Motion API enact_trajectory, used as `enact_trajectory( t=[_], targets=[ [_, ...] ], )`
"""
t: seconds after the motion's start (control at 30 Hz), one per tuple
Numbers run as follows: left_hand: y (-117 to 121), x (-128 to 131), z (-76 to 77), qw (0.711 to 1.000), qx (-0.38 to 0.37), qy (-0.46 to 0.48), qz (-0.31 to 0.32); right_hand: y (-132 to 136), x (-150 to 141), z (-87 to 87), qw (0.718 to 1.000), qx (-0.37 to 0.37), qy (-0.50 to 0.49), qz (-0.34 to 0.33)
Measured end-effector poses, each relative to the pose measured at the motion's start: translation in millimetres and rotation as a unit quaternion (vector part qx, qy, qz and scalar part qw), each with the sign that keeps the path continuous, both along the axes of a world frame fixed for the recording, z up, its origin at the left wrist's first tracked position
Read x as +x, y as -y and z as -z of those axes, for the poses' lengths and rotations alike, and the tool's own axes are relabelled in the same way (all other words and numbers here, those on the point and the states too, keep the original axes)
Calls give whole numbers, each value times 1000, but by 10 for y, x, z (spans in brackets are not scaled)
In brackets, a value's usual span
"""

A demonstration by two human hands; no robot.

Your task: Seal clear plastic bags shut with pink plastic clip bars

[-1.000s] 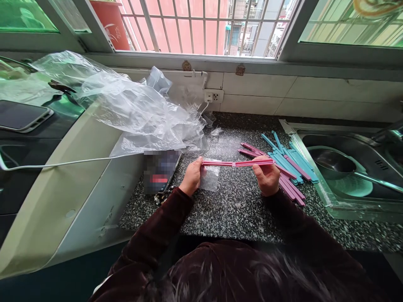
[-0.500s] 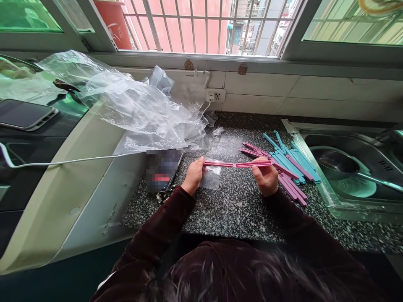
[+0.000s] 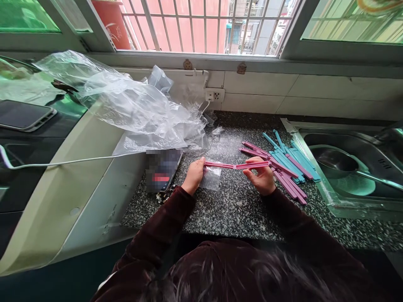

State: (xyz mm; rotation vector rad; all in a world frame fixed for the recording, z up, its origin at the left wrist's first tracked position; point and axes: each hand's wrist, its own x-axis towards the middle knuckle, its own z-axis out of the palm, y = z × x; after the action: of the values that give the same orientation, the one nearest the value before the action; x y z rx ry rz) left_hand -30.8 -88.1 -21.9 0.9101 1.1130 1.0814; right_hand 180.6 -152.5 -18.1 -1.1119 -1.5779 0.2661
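Right hand (image 3: 262, 178) shifted slightly inward, gripping the right half of the pink strip (image 3: 220, 165) above the counter (image 3: 233, 209), left hand (image 3: 194, 175) gripping its left end: support both sides evenly to spare the central joint (image 3: 234, 167).

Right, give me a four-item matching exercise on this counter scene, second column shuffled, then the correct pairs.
Column one:
1. Held pink strip
2. Teal strips
3. Dark pan
4. Large plastic sheet

Column two:
A. Inside the sink
B. Crumpled and see-through
C. Piled beside the sink
D. In a shallow V between the left hand and the right hand

Pairs: 1-D, 2-C, 3-A, 4-B
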Motion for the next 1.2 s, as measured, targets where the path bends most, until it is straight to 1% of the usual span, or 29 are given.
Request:
enact_trajectory(
  t=[0.13, 0.27, 0.53, 0.77, 0.9, 1.03, 1.13, 1.2],
  targets=[
    [29, 24, -30, 1000, 2, 14, 11, -17, -54, 5, 999, -23, 35, -26],
    [60, 52, -58, 999, -13, 24, 22, -17, -86, 19, 997, -33, 52, -35],
    [54, 54, 13, 999, -1, 24, 37, -16, -85, 38, 996, -5, 85, -21],
    [54, 52, 9, 999, 9, 14, 50, -13, -97, 23, 993, 8, 116, -4],
    [54, 47, 24, 998, 14, 7, 60, -7, -111, 7, 990, 32, 139, 3],
    [49, 37, 51, 997, 11, 28, 68, 1, -119, -14, 988, 26, 149, 13],
    [48, 24, 55, 994, 22, 46, 95, 6, -116, -31, 989, 23, 142, 21],
    [49, 14, 49, 991, 42, 51, 119, 8, -108, -41, 990, 27, 138, 27]
  ],
)
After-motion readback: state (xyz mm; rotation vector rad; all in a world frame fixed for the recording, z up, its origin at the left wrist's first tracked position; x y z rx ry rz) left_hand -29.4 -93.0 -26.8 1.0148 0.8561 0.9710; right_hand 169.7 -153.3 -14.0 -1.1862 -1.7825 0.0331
